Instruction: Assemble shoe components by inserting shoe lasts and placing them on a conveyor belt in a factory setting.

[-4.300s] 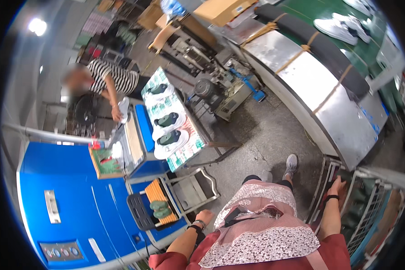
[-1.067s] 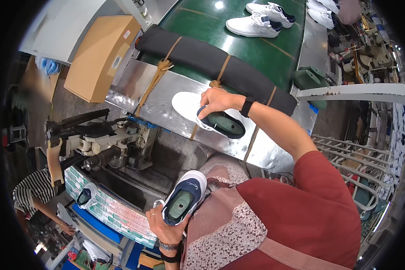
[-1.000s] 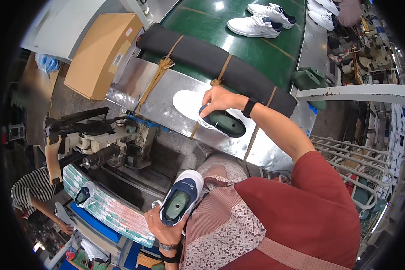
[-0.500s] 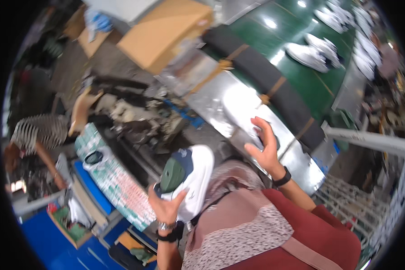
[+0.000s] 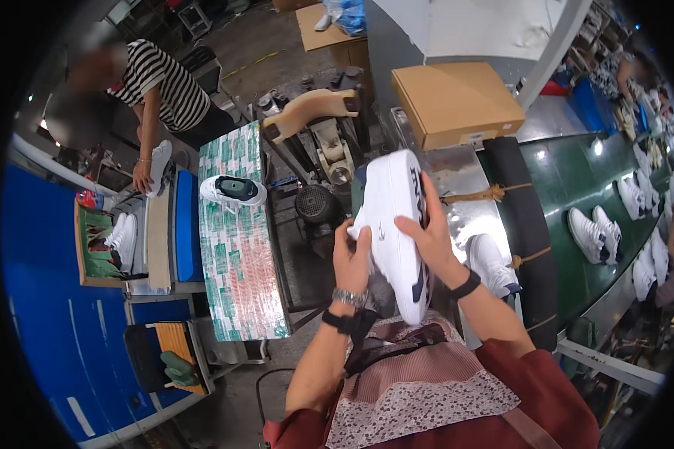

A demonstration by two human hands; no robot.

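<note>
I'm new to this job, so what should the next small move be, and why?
Perhaps roll the white shoe sole-down between the left hand and right hand: both hold it, but it is tipped sideways, its sole facing right.

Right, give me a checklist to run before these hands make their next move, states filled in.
1. Right hand gripping the held shoe: ok.
2. Left hand at the held shoe: ok, by its left edge.
3. Held shoe upright: not ok, on its side, sole facing right.
4. Inside of held shoe: cannot tell, opening turned away.
5. Ledge shoe resting on the metal ledge: ok.
6. Co-worker's hand away from held shoe: ok.
</note>
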